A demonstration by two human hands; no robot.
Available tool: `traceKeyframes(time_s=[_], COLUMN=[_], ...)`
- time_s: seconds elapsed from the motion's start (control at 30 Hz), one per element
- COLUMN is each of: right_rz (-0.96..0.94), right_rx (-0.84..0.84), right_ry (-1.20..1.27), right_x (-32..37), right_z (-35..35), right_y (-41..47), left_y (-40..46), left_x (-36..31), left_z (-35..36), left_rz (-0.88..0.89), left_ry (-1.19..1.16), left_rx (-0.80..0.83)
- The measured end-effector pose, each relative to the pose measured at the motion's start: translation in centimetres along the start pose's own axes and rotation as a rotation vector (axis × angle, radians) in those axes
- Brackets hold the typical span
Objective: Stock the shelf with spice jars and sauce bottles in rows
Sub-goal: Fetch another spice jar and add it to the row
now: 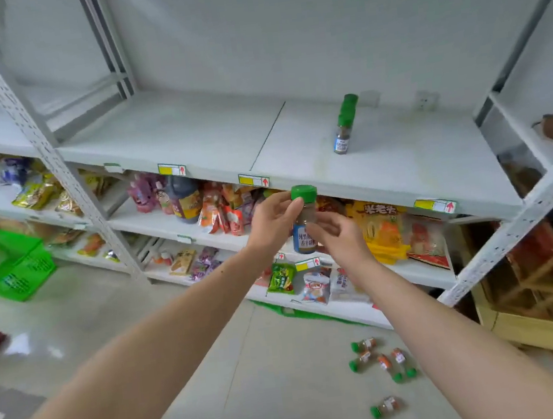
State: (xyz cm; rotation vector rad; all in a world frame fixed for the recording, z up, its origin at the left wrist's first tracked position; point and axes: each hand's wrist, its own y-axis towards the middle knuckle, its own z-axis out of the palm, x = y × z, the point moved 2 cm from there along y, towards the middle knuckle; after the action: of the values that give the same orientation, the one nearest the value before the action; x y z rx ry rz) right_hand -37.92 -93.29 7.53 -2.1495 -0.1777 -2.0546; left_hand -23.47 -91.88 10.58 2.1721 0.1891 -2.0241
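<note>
A spice jar [305, 230] with a green cap and blue label is held upright in front of the white shelf's [211, 137] front edge. My left hand [274, 221] grips it near the cap; my right hand [338, 238] touches its lower right side. On the shelf, toward the right, a row of green-capped spice jars [345, 125] runs front to back. Several more spice jars [382, 362] lie on the floor below right.
Lower shelves hold snack bags and a dark sauce bottle [182, 199]. A green shopping basket [9, 264] sits on the floor at left. A wooden crate [546, 289] stands at right behind a slanted shelf post [512, 234]. Yellow price tags line the shelf edge.
</note>
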Motion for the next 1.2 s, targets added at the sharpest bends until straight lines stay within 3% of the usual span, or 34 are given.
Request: traceKeyframes(time_s=[0.47, 0.8, 1.2], right_rz=[-0.016, 0.004, 0.071], right_rx=[-0.172, -0.237, -0.338], right_ry=[-0.069, -0.169, -0.075], right_x=[-0.9, -2.7, -4.7], right_z=[-8.2, -10.9, -10.8], right_y=[15.6, 25.7, 31.1], left_y=[17.0, 25.5, 31.3], left_x=[1.4, 2.9, 5.9], left_z=[8.7, 12.0, 12.1], left_rz=[0.004, -0.048, -0.117], left_ry=[-0.062, -0.032, -0.039], left_rx=[0.218, 0.221, 0.259])
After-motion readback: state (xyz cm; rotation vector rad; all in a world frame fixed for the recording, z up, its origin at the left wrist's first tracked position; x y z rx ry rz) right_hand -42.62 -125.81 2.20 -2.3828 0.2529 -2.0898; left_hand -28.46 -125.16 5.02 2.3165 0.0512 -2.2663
